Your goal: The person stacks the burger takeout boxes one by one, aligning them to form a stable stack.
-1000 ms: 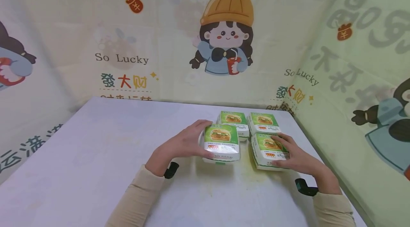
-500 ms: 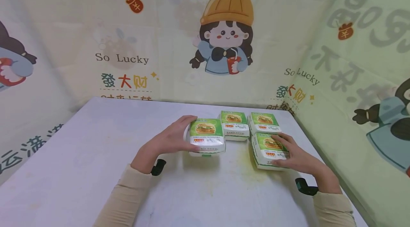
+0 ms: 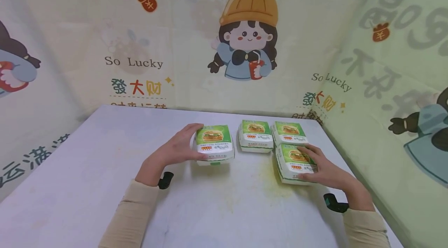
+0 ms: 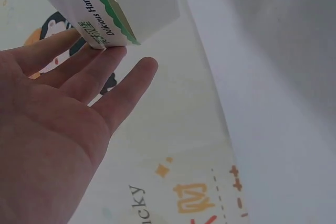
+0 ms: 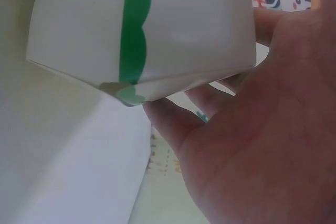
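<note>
My left hand (image 3: pixel 173 150) grips a green-and-white hamburger box (image 3: pixel 214 145) by its left side, thumb at the front and fingers at the back. A shadow lies on the table below that box, which looks slightly raised. In the left wrist view, fingertips touch the edge of its white wall (image 4: pixel 144 3). On the right, my right hand (image 3: pixel 329 174) holds a second hamburger box (image 3: pixel 294 166) across its right part. The right wrist view has this box's white wall (image 5: pixel 194 40) with a green scalloped band, fingers against its edge.
Two more hamburger boxes stand behind: one at the back middle (image 3: pixel 255 137) and one at the back right (image 3: pixel 289 133), just behind the box in my right hand. The white table (image 3: pixel 196 209) meets printed cloth walls (image 3: pixel 189 46) at the back and right.
My left hand has carried its box leftward and a little back, away from the other boxes, uncovering the back middle box. The right hand and its box have stayed in place.
</note>
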Demonstrator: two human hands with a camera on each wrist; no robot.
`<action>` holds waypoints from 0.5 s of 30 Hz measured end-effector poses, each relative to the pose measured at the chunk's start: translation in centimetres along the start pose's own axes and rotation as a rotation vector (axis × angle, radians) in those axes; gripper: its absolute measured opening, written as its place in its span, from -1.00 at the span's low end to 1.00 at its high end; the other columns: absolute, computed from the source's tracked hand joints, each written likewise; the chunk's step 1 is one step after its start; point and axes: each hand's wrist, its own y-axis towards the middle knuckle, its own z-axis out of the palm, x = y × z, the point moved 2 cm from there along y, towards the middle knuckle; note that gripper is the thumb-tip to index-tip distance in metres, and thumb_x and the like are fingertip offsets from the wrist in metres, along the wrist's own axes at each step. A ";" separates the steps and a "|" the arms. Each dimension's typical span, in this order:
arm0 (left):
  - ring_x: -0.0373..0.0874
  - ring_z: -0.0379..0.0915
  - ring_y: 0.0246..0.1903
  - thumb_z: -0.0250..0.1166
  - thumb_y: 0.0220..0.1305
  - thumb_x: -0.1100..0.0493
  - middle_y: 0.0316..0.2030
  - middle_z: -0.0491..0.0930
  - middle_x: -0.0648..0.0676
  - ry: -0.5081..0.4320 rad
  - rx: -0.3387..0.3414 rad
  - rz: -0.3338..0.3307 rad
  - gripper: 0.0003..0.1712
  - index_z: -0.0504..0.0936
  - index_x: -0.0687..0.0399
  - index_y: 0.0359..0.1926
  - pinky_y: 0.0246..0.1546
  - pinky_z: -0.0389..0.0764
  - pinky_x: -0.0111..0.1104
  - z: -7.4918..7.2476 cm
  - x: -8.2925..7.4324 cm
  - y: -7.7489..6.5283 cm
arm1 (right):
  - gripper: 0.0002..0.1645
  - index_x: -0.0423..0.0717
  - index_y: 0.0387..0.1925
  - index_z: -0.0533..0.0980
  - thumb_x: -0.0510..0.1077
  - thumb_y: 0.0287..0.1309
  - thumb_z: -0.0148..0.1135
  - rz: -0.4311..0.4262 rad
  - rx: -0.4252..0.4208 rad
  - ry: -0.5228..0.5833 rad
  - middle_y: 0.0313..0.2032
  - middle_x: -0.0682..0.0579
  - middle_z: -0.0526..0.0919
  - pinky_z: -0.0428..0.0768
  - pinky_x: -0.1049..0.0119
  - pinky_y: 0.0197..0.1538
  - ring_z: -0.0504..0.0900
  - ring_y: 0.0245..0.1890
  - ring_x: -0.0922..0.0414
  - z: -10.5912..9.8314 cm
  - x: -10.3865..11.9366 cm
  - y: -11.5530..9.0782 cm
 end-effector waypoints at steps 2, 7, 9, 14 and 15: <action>0.08 0.18 0.38 0.58 -0.10 -0.16 0.46 0.18 0.12 -0.006 -0.005 -0.009 0.19 0.18 0.13 0.47 0.35 0.35 0.07 -0.2 0.4 0.0 | 0.08 -0.11 0.49 0.09 0.14 0.08 0.41 0.002 -0.001 -0.001 0.47 -0.30 -0.12 0.41 -0.13 0.08 0.13 0.31 -0.31 -0.1 0.0 0.0; 0.09 0.15 0.41 0.60 -0.12 -0.13 0.46 0.18 0.12 -0.020 -0.026 -0.013 0.18 0.20 0.12 0.46 0.37 0.31 0.09 -0.5 1.4 0.0 | 0.08 -0.12 0.48 0.10 0.15 0.07 0.41 0.004 -0.003 -0.006 0.46 -0.29 -0.11 0.40 -0.15 0.09 0.13 0.31 -0.30 -0.2 0.1 0.0; 0.09 0.14 0.42 0.60 -0.13 -0.12 0.46 0.18 0.13 -0.028 -0.024 -0.010 0.19 0.19 0.12 0.46 0.38 0.29 0.10 -0.4 1.7 0.1 | 0.09 -0.13 0.48 0.10 0.15 0.07 0.41 0.004 -0.004 -0.009 0.46 -0.29 -0.11 0.40 -0.16 0.09 0.13 0.31 -0.31 -0.2 0.2 0.0; 0.11 0.08 0.46 0.60 -0.10 -0.08 0.48 0.15 0.15 -0.042 0.003 -0.020 0.19 0.16 0.13 0.48 0.43 0.22 0.09 -0.2 2.3 0.1 | 0.09 -0.12 0.49 0.10 0.14 0.07 0.41 0.008 0.000 0.010 0.47 -0.31 -0.13 0.39 -0.18 0.10 0.12 0.32 -0.33 -0.3 0.2 -0.2; 0.11 0.07 0.46 0.60 -0.09 -0.06 0.49 0.14 0.15 -0.045 0.009 -0.031 0.19 0.15 0.12 0.48 0.43 0.22 0.09 -0.2 2.4 0.1 | 0.09 -0.12 0.49 0.09 0.14 0.07 0.41 0.009 0.002 0.014 0.47 -0.32 -0.13 0.39 -0.19 0.10 0.11 0.32 -0.34 -0.3 0.3 -0.2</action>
